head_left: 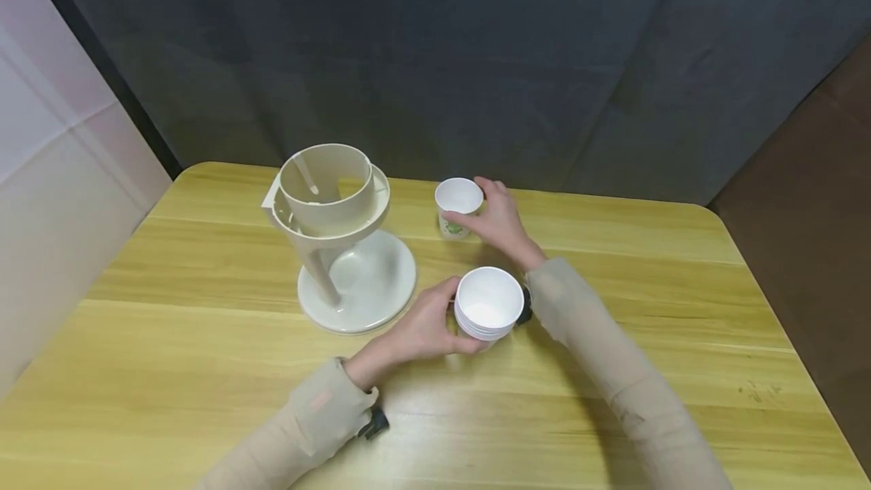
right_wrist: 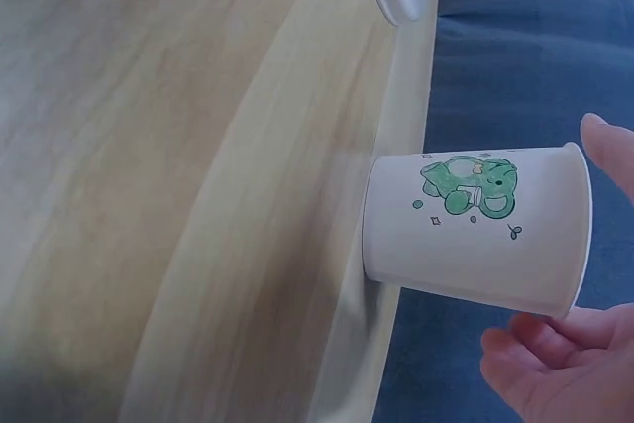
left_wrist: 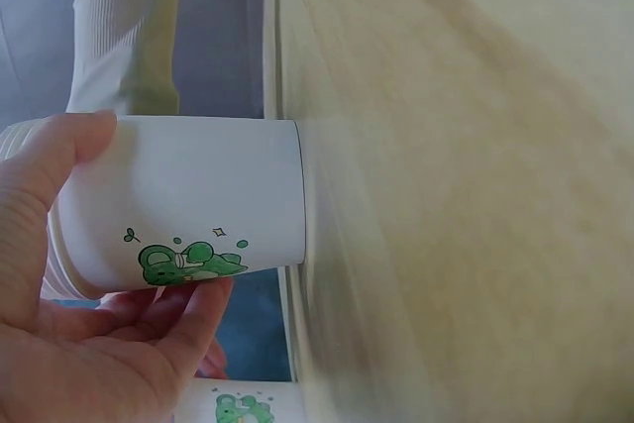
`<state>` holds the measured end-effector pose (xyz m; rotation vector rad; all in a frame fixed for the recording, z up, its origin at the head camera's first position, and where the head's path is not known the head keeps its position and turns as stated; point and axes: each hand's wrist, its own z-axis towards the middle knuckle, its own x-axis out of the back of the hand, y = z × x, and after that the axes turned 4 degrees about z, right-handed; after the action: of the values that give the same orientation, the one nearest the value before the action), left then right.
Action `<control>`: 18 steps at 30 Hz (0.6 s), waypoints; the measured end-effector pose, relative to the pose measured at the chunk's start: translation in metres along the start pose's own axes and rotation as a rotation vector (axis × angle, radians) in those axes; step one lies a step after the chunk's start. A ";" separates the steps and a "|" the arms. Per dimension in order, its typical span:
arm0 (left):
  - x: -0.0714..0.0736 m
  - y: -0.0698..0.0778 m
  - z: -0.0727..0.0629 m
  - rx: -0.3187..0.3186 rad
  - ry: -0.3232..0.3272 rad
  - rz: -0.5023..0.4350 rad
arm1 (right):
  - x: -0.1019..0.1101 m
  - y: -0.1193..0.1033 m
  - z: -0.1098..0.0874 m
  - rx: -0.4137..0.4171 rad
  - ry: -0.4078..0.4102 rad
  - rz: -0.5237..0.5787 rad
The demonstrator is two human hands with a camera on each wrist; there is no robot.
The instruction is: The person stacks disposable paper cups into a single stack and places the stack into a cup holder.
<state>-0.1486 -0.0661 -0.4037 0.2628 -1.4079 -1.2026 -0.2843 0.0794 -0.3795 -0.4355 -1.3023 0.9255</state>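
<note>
A stack of white paper cups, nested one in another, is held in my left hand. In the left wrist view, the thumb lies across the upper side of the stack and the fingers support it below, beside a green cartoon bear print. Farther back, a single paper cup stands upright on the table. My right hand is spread around its rim. In the right wrist view, thumb and fingers sit on opposite sides of this cup, fairly straight; firm contact cannot be made out.
Left of the cups stands a cream plastic stand with a ring-shaped holder on top and a round base. Under everything is a wooden table. A dark curtain hangs behind its back edge.
</note>
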 end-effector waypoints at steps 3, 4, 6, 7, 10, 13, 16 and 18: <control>0.000 0.001 0.000 -0.004 0.001 -0.003 | -0.002 0.000 0.002 -0.013 0.003 0.001; 0.000 0.002 0.000 -0.005 0.001 -0.005 | -0.002 0.000 0.002 -0.018 0.003 0.000; 0.000 0.002 0.000 -0.005 0.000 -0.007 | -0.003 0.000 0.003 -0.025 0.001 0.000; 0.000 0.002 0.000 -0.007 0.001 -0.007 | -0.004 0.000 0.003 -0.029 0.000 0.002; -0.001 0.002 0.000 -0.017 0.003 -0.007 | -0.005 0.000 0.003 -0.030 0.007 0.007; -0.001 0.002 0.000 -0.028 0.006 -0.005 | -0.004 0.002 0.002 -0.033 0.029 0.021; -0.001 0.001 0.001 -0.019 0.002 -0.011 | -0.001 0.005 0.001 -0.032 0.048 0.032; -0.001 0.002 0.001 -0.014 0.000 -0.015 | 0.001 0.007 0.000 -0.031 0.050 0.035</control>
<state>-0.1486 -0.0638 -0.4029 0.2644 -1.3991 -1.2242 -0.2862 0.0843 -0.3842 -0.5040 -1.2687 0.9185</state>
